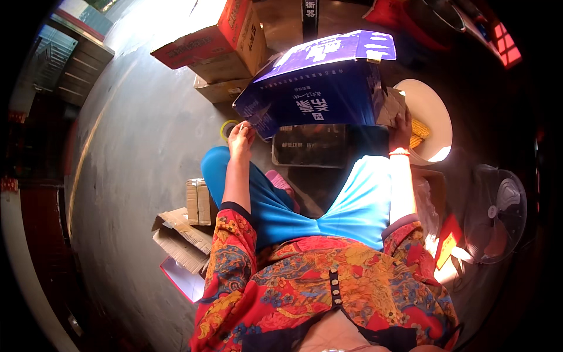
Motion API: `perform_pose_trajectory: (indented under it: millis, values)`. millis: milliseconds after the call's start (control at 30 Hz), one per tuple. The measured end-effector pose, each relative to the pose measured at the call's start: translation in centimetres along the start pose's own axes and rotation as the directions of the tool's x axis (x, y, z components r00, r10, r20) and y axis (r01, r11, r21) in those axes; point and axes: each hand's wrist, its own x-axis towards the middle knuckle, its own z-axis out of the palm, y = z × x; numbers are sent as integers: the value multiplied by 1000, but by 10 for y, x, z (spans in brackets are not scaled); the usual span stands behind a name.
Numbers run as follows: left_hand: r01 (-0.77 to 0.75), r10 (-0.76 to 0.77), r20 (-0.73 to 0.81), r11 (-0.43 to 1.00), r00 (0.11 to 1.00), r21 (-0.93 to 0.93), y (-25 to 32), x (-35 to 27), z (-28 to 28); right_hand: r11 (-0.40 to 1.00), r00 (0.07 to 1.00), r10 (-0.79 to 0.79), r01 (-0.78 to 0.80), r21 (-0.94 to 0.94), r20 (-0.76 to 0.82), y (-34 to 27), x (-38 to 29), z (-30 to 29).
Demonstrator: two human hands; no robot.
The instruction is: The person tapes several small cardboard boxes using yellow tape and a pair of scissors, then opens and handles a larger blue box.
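Observation:
A blue and purple cardboard box (325, 94), printed with white writing, lies on its side in front of me. My left hand (241, 137) pinches the lower corner of a blue flap at its left end. At the opposite end, the fingers of my right hand (399, 130) grip a brown inner flap (393, 107). A dark box (309, 146) with writing stands below and partly behind the blue one; whether the two touch I cannot tell. The inside of the blue box is hidden from me.
Right of the box is a white bucket (442, 119) with corn cobs (420, 130) inside. Stacked cartons (228, 44) stand beyond on the left. A yellow tape roll (223, 130) lies near my left hand. Cardboard boxes (182, 237) sit at lower left, an electric fan (495, 215) at right.

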Motion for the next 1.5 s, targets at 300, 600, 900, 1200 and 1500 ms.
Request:
perform_pose_trajectory:
  millis: [300,600,900,1200,1500]
  values:
    - [153,-153,-9,986,988,64,0,2,4,974,990,-69,40,222,125,-12,-12,7]
    - [-394,418,102,706,903,589,-10,7,-28,955,960,-202,237,-177,195,53,-26,20]
    - [-489,428,479,872,766,3,26,-92,85,996,952,-73,52,77,298,1,-29,43]
    - [-633,555,320,735,768,243,14,-49,109,707,763,-374,603,-369,528,-57,-44,110]
    - [-634,573,273,691,773,346,6,-64,126,138,593,-256,804,-578,763,-18,-78,113]
